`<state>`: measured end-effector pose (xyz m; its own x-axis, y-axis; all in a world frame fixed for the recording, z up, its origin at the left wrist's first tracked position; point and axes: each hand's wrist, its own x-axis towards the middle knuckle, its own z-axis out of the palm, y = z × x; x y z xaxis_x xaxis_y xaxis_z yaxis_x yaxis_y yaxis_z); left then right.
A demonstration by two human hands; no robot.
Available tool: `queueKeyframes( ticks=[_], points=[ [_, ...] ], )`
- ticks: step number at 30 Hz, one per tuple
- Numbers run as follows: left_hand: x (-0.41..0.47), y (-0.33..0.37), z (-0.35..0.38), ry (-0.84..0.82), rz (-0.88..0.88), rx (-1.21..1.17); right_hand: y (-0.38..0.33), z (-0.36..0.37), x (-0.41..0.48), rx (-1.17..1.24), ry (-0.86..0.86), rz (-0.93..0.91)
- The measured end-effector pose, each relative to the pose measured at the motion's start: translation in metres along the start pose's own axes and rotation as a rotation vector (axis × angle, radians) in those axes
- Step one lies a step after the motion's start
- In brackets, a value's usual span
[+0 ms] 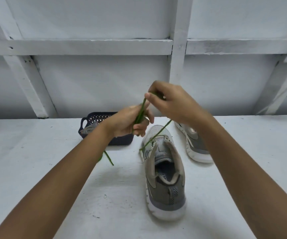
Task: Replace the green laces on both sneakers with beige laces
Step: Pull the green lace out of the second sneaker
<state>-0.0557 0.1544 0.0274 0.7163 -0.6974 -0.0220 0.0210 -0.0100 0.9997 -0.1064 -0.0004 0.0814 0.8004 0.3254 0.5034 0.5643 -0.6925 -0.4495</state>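
My left hand clenches a bunch of green lace above the middle of the bench; my right hand pinches it just higher. One strand runs down to the near sneaker, so a snagged eyelet could let my pull tip it.

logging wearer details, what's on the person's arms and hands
Nothing worn that shows: no sleeves, gloves, watch or bracelet anywhere up to the frame edge. The left hand and right hand show no rings, though both are slightly blurred.
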Motion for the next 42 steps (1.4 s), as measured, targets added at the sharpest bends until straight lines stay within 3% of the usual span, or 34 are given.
queueKeyframes(
  ticks=[2, 5, 8, 11, 16, 23, 26, 29, 34, 36, 38, 42],
  points=[
    [0.000, -0.002, 0.001, -0.146, -0.016, -0.135, 0.012, 0.000, 0.011, 0.058, 0.007, 0.036],
    [0.002, 0.000, 0.001, -0.310, 0.036, -0.277, 0.032, 0.011, 0.019, 0.514, -0.015, 0.196],
    [0.004, 0.005, 0.005, -0.335, 0.114, -0.256, 0.045, 0.036, 0.016, 0.887, -0.037, 0.350],
    [0.006, 0.015, 0.008, -0.283, 0.192, -0.363, 0.045, 0.062, 0.007, 0.977, -0.050, 0.465],
    [0.011, 0.036, -0.002, 0.133, 0.287, -0.534, 0.025, 0.080, -0.017, 0.753, -0.172, 0.416],
    [0.010, 0.040, -0.022, 0.329, 0.304, -0.472, -0.014, 0.059, -0.042, 0.577, -0.326, 0.275],
    [0.008, 0.031, -0.027, 0.356, 0.243, -0.394, -0.022, 0.045, -0.040, 0.520, -0.245, 0.202],
    [0.007, 0.019, -0.024, 0.329, 0.127, -0.229, -0.020, 0.025, -0.025, 0.271, -0.056, 0.093],
    [0.001, 0.004, -0.007, 0.034, 0.054, -0.105, -0.007, 0.006, 0.007, 0.093, 0.078, 0.066],
    [-0.002, 0.002, -0.003, -0.107, 0.066, -0.132, 0.006, 0.007, 0.017, 0.218, 0.065, 0.100],
    [-0.004, 0.002, 0.000, -0.205, 0.106, -0.174, 0.022, 0.014, 0.022, 0.547, 0.009, 0.194],
    [-0.003, 0.013, 0.002, -0.202, 0.250, -0.295, 0.043, 0.045, 0.014, 1.016, -0.095, 0.402]
  ],
)
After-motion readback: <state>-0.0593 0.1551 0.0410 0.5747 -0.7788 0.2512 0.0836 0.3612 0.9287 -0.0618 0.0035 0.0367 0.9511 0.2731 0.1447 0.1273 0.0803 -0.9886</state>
